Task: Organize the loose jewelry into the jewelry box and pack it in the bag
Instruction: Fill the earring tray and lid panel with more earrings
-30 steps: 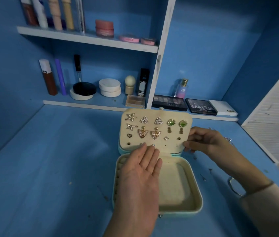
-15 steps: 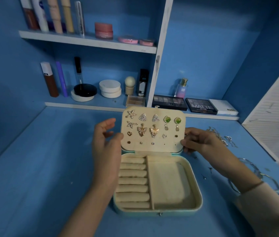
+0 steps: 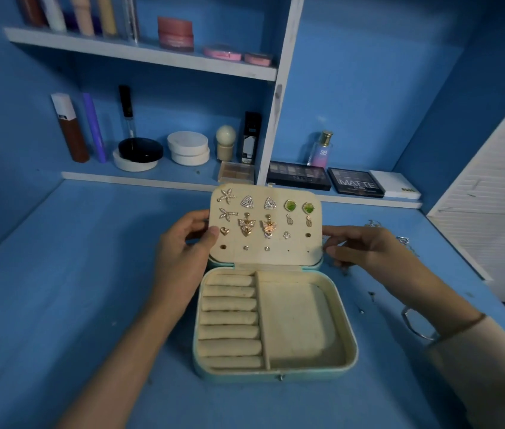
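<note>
Open on the blue desk (image 3: 59,305), toward the near edge: the jewelry box (image 3: 350,348), with the earring panel (image 3: 279,239) raised from the hinge. Pinched at both sides: left hand (image 3: 183,258) with thumb on the panel's face and fingers curled behind the left edge, right hand (image 3: 366,249) with fingertips closed on the right edge.

Judged as steadying the panel upright before loading the box. Keep the grip on the bare margins, clear of the pinned pieces. Tilt back gently to spare the dangling butterflies a swing. Release only after testing for a steady stand. Then reach right for the loose chains (image 3: 375,226) on the desk just past the right hand, and the bangle (image 3: 415,328) beside the right sleeve.

Counted on the panel: two starfish, two triangles, two green stones, two butterflies, two pineapples, one heart, plus a few studs too small to number surely. Below: seven ring rolls (image 3: 229,317), none carrying a ring, and one open compartment (image 3: 300,320) holding nothing. No bag in view.
</note>
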Action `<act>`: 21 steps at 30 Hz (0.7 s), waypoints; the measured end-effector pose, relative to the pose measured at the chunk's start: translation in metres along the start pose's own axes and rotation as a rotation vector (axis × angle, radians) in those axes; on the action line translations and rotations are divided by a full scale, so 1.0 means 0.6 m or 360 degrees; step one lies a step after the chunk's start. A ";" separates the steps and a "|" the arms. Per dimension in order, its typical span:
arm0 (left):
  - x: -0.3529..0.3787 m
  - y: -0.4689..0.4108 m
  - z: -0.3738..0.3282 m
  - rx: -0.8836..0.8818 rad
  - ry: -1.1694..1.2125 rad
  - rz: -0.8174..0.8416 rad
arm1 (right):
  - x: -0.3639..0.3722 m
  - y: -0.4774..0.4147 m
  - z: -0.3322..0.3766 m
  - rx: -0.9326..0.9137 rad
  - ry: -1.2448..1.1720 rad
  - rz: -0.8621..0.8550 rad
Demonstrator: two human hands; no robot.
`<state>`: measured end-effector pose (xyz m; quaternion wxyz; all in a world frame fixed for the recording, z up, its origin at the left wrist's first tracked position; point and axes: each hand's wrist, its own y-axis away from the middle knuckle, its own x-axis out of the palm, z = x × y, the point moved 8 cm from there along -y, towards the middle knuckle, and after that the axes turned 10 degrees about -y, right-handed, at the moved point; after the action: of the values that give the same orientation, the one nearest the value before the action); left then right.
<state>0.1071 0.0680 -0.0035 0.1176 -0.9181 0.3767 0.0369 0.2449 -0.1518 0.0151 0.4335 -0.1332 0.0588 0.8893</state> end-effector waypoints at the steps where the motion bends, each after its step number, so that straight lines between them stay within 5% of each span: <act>1: 0.000 -0.001 0.001 0.0003 0.0011 -0.0002 | -0.003 0.004 0.002 -0.0001 0.0044 0.0036; 9: 0.001 -0.006 0.007 0.0005 0.0047 -0.0032 | -0.023 0.053 0.011 -0.0031 0.0968 0.0420; 21: 0.002 -0.003 0.004 -0.0001 0.0053 -0.0031 | -0.024 0.076 -0.014 0.0107 0.1244 0.0470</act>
<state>0.1094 0.0689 -0.0058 0.1113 -0.9222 0.3697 0.0206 0.2192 -0.1927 0.0105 0.2505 -0.4366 0.2663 0.8220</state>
